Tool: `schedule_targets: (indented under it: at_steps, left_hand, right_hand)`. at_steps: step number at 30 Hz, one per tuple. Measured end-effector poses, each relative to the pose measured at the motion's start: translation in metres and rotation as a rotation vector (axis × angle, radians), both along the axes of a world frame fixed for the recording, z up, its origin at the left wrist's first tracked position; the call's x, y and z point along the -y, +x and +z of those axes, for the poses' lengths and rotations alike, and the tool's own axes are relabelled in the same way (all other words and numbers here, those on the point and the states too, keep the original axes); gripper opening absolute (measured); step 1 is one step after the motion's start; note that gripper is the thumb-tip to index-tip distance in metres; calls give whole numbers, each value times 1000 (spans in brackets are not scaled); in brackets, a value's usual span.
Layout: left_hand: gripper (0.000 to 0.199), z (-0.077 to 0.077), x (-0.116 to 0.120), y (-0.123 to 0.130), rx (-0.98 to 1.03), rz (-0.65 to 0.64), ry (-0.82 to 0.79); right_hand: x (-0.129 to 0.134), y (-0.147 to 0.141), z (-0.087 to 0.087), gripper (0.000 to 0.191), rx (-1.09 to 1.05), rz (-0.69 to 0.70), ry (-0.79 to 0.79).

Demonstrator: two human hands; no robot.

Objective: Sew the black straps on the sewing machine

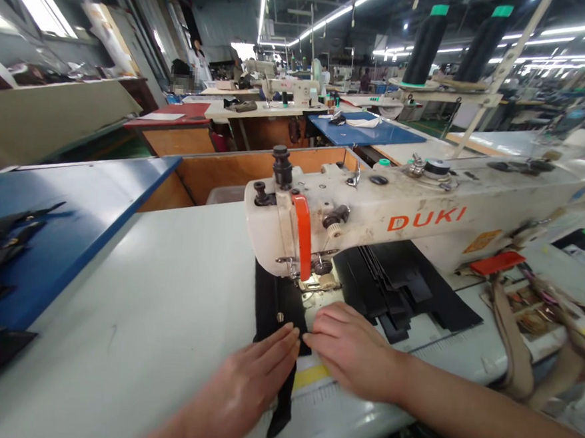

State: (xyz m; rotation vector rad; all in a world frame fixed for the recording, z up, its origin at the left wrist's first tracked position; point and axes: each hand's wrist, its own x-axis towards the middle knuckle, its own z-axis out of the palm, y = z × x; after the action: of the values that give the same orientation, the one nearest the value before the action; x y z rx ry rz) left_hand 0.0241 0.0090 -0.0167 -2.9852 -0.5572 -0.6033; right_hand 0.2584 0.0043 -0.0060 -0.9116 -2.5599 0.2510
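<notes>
A white sewing machine [423, 208] with an orange guard stands over the pale table. Under its needle area lies a black fabric piece [271, 304] with a small metal part on it, and a narrow black strip hangs from its near end. My left hand [256, 376] lies on the near part of this fabric, its fingers stretched out. Just right of it, at the fabric's right edge, my right hand [348, 346] has its fingers curled together, the thumb side touching the edge; whether it pinches the fabric is hard to make out.
Stacked black pieces [398, 286] lie under the machine arm. A blue table [82, 211] with black items adjoins at left. At right are a tray of small parts [536, 309] and beige straps [511, 348]. Black thread cones [424, 51] stand behind the machine.
</notes>
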Motion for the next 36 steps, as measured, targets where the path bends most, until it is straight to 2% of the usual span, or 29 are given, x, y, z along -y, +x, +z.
schedule_targets:
  at_steps: [3,8,12,18,24,26,28,31,34,36]
  left_hand:
    - [39,-6,-14,0,40,21,6]
    - [39,3,-37,4,35,74,54]
    - [41,3,-53,4,61,113,54]
    - [47,0,-71,3,96,175,-33]
    - [48,-11,-80,4,117,205,-23]
    - [48,-7,-72,3,109,209,1]
    - [50,1,-54,-3,93,204,33]
    - [49,11,-9,-16,72,204,79]
    - [45,11,37,-28,74,213,97]
    - [40,7,61,-32,122,227,118]
  right_hand:
    - [-12,-3,2,18,18,-36,-4]
    - [-26,-11,0,12,68,-136,27]
    - [-28,-15,-3,14,51,-227,66]
    - [-26,-14,-5,12,24,-259,56]
    - [-26,-12,-5,14,-19,-262,50]
    - [-25,-10,-5,15,-69,-266,39]
    - [-22,-8,-5,19,-164,-273,-3]
    - [-8,-12,-4,22,-340,-314,-114]
    - [16,-29,-5,34,-456,-398,-244]
    - [34,-45,-5,45,-506,-417,-446]
